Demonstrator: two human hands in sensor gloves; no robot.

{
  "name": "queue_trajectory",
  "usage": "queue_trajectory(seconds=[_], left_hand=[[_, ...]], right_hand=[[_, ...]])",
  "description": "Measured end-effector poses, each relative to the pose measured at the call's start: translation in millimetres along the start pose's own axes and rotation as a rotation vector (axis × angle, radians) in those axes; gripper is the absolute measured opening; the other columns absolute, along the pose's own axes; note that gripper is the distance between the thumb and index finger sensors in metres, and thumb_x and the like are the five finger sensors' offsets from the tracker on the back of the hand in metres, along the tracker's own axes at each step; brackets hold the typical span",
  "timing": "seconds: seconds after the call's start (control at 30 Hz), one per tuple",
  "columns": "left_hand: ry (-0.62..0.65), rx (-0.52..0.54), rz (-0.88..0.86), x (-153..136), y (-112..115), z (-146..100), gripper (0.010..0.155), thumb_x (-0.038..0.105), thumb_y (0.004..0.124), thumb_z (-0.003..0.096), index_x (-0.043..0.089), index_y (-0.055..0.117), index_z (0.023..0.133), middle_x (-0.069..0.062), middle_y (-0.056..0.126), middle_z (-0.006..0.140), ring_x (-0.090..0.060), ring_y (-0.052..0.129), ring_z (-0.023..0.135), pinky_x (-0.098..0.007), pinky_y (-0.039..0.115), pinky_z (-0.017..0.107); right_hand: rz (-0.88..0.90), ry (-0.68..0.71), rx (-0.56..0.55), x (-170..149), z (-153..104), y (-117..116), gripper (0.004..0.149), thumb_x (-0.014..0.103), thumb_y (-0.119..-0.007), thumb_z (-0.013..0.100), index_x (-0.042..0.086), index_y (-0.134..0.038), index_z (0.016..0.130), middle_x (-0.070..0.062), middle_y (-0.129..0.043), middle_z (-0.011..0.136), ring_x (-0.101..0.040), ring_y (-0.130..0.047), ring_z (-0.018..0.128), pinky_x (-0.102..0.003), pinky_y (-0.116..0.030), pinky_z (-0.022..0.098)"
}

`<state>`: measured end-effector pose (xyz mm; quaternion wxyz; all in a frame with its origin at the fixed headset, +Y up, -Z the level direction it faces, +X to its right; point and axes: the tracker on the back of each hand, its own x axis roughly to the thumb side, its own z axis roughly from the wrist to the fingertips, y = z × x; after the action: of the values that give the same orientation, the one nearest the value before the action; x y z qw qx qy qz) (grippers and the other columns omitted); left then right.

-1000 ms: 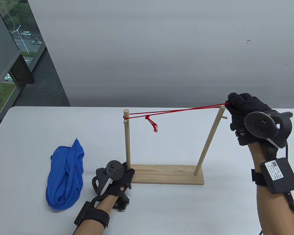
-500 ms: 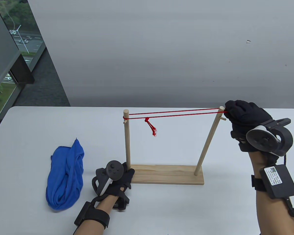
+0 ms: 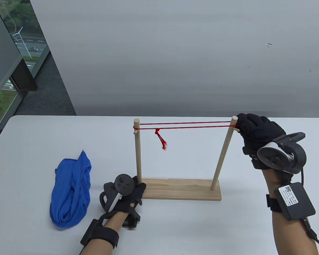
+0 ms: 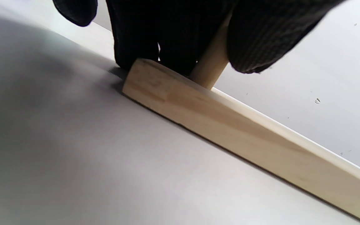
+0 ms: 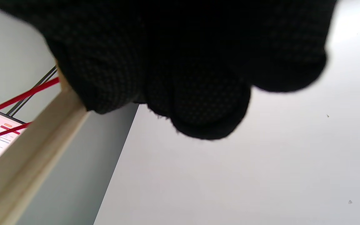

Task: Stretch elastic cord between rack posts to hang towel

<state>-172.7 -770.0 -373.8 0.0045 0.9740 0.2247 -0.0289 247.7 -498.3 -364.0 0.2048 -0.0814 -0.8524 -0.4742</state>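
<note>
Step in hand: seating the far end of the thin red elastic cord (image 3: 186,125) on the right-hand round wooden post (image 3: 224,154) of the pale wooden rack.

My right hand (image 3: 257,132) is closed around the cord's end loop, right at the top of that post, by its small side peg (image 3: 236,129). From the right wrist view my fingers (image 5: 111,68) cover the post top, so I cannot tell whether the loop is already over it.

The cord runs in two taut, near-level strands from the left-hand wooden post (image 3: 137,151), where it sits above that post's peg. A knot with loose red tails (image 3: 160,139) hangs near the left end.

My left hand (image 3: 127,195) presses down on the rack's flat wooden base (image 3: 180,189) at the foot of the left post, fingers either side of it.

The crumpled blue towel (image 3: 71,190) lies on the white bench (image 3: 42,138), left of the rack, untouched.

Next, in my judgement: confirm the loop sits at the peg, ease my right fingers off slowly, keep the base pinned against snap-back. Then the towel.
</note>
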Motion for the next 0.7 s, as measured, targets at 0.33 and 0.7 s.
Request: queue_trajectory(seconds=[0.33, 0.7], left_hand=[[0.000, -0.010, -0.009, -1, 0, 0, 0.051, 0.055, 0.093, 0.0424, 0.030, 0.086, 0.086, 0.008, 0.098, 0.081, -0.025, 0.099, 0.084, -0.059, 0.063, 0.074], [0.010, -0.028, -0.038, -3, -1, 2, 0.052, 0.055, 0.092, 0.0419, 0.029, 0.086, 0.087, 0.007, 0.097, 0.083, -0.027, 0.097, 0.085, -0.060, 0.063, 0.073]], right_hand=[[0.050, 0.012, 0.060, 4, 1, -7, 0.039, 0.030, -0.093, 0.034, 0.019, -0.088, 0.072, -0.003, -0.097, 0.064, -0.023, -0.105, 0.043, -0.033, -0.087, 0.023], [0.078, 0.006, 0.170, 3, -6, -15, 0.043, 0.032, -0.083, 0.040, 0.023, -0.080, 0.082, -0.006, -0.088, 0.076, -0.025, -0.099, 0.055, -0.044, -0.084, 0.037]])
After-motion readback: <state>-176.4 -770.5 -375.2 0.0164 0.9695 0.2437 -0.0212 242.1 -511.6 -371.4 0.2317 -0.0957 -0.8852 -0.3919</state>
